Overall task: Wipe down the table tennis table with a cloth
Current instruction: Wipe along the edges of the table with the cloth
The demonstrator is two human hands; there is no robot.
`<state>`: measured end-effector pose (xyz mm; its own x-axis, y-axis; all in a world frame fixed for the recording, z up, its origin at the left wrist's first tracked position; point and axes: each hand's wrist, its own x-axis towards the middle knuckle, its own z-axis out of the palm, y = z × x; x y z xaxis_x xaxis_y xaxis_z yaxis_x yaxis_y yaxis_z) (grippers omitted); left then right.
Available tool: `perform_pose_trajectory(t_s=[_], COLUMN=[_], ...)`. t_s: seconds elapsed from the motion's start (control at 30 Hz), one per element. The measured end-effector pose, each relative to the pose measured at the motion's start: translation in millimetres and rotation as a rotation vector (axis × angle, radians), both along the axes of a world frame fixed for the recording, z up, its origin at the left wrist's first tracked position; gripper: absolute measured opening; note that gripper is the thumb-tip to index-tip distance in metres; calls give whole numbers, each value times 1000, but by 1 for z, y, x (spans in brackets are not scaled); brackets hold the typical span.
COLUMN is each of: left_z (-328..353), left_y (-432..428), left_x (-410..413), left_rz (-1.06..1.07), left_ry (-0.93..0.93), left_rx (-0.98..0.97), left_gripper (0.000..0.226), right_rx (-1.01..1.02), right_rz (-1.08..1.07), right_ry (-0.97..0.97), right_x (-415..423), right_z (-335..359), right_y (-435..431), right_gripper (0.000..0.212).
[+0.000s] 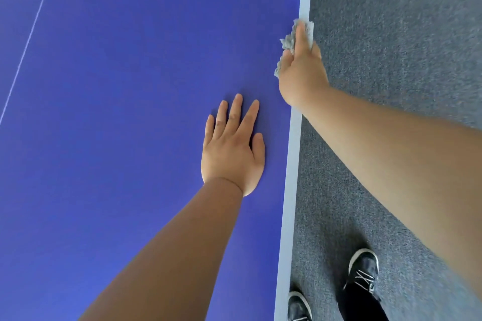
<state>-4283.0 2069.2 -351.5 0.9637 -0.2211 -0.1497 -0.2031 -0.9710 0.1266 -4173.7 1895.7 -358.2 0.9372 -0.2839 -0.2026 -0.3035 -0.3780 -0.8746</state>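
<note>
Two grips lay on the blue tabletop (117,112). Left grip (232,154) rested flat near the right edge, fingers straight and apart, holding nothing. Right grip (300,70) was clamped on the grey cloth (288,41), bunched beneath thumb and forefinger on the pale right-edge strip. Wiping was judged under way along that edge; no visible mark showed which areas were done or remained.
</note>
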Motion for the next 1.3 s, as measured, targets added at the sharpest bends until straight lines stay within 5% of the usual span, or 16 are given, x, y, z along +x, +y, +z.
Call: perform_pose_trajectory(t_s=[0.2, 0.47, 0.73, 1.0, 1.3], left_z=[-4, -7, -7, -11, -8], left_y=[0, 2, 2, 3, 1], left_x=[1, 1, 0, 1, 0], left_rz=[-5, -6, -11, -19, -15], left_ry=[-18, -59, -48, -73, -70], left_rx=[-4, -32, -33, -26, -24], left_gripper=[65, 64, 61, 61, 60], right_rx=[-15, 134, 16, 59, 17], right_rz=[43, -13, 79, 48, 90], right_ry=[-17, -3, -34, 8, 14], right_x=[-131, -19, -176, -68, -202], right_z=[-11, -3, -10, -12, -10], right_y=[35, 9, 49, 16, 56], right_gripper=[66, 58, 71, 63, 74])
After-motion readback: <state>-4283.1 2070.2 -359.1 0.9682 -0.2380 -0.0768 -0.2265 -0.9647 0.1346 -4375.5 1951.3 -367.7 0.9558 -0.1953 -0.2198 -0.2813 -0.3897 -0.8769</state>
